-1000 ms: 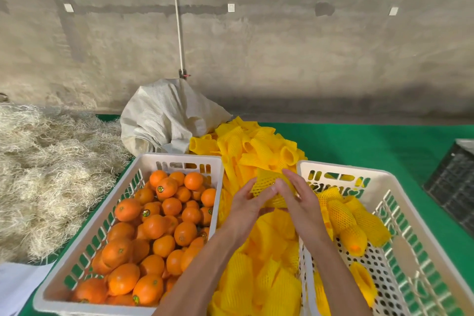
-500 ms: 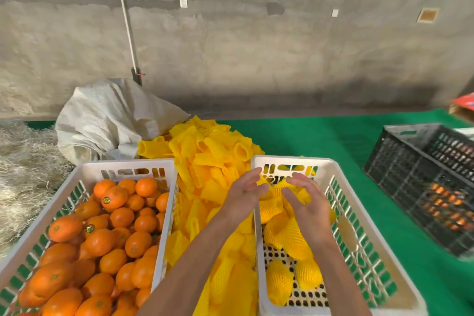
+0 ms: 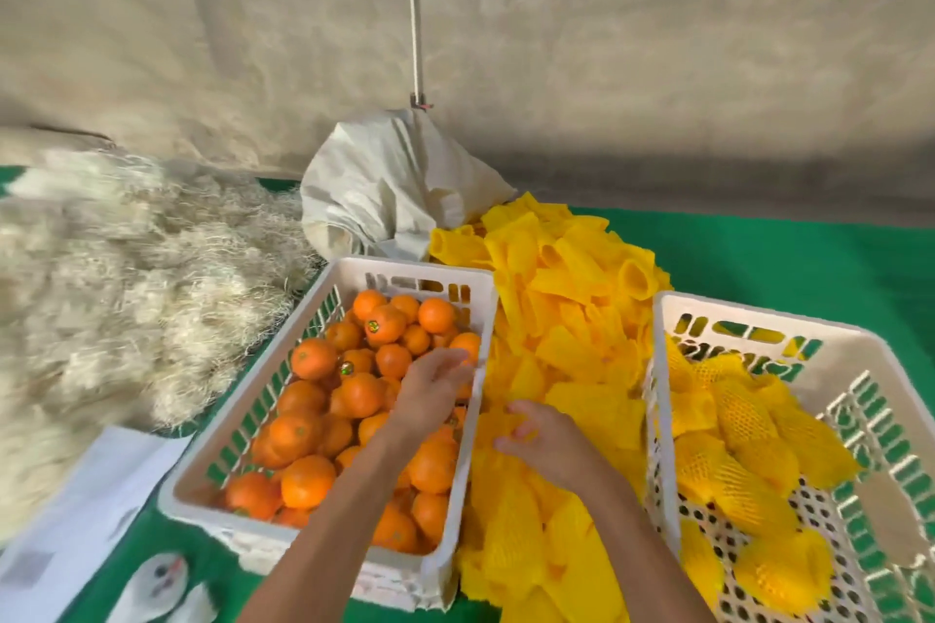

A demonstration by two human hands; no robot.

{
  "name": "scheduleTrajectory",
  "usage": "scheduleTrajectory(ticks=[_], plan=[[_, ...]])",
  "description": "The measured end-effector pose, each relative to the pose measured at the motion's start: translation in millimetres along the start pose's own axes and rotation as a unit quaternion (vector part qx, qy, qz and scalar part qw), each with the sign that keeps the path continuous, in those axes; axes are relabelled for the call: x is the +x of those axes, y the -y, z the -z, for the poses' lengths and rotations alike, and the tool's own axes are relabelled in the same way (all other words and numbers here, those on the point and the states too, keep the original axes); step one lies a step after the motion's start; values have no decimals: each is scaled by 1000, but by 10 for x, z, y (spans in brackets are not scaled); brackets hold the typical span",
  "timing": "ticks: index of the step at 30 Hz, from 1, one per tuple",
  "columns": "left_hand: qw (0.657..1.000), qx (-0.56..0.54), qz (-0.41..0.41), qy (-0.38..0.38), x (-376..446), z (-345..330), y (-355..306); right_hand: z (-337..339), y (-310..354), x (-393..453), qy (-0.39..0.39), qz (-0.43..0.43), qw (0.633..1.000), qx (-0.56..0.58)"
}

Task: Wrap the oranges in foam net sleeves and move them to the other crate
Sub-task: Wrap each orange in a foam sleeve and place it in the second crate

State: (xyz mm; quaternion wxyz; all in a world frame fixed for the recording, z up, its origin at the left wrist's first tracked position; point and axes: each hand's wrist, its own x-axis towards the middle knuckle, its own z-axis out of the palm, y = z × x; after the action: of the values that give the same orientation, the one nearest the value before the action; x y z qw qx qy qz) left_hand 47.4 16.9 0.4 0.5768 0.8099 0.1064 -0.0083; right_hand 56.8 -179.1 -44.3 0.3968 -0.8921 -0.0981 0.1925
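I count two white slotted plastic crates [image 3: 485, 319] [image 3: 663, 369], two bare hands [image 3: 430, 390] [image 3: 546, 440], one crumpled white woven sack [image 3: 389, 187]; loose oranges [image 3: 308, 481] and yellow foam net sleeves [image 3: 571, 309] are too heaped to count.

Left hand [image 3: 430, 395] over oranges [image 3: 354, 395], right hand [image 3: 549, 440] on foam sleeves [image 3: 571, 319]

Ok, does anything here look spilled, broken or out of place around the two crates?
Nothing looks damaged. The yellow foam net sleeves lie in a loose heap spilling from the white sack down between the white plastic crate of bare oranges and the white crate of wrapped oranges.
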Motion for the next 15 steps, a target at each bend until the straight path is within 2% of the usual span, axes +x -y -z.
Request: scheduleTrajectory(ticks=[4, 6, 9, 12, 14, 15], plan=[[994, 57, 94, 3, -60, 411, 249, -190, 139, 177, -127, 0, 992, -23], [990, 51, 131, 10, -87, 610, 331, -221, 284, 220, -181, 15, 983, 13], [989, 90, 117, -11, -88, 840, 426, -248, 552, 246, -240, 67, 965, 85], [984, 134, 96, -73, -79, 989, 484, -268, 745, 227, -288, 104, 939, 154], [960, 245, 89, -103, -97, 1058, 515, -282, 829, 203, -319, 124, 924, 171], [928, 341, 96, -112, -110, 1097, 532, -288, 869, 197, -330, 135, 917, 180]])
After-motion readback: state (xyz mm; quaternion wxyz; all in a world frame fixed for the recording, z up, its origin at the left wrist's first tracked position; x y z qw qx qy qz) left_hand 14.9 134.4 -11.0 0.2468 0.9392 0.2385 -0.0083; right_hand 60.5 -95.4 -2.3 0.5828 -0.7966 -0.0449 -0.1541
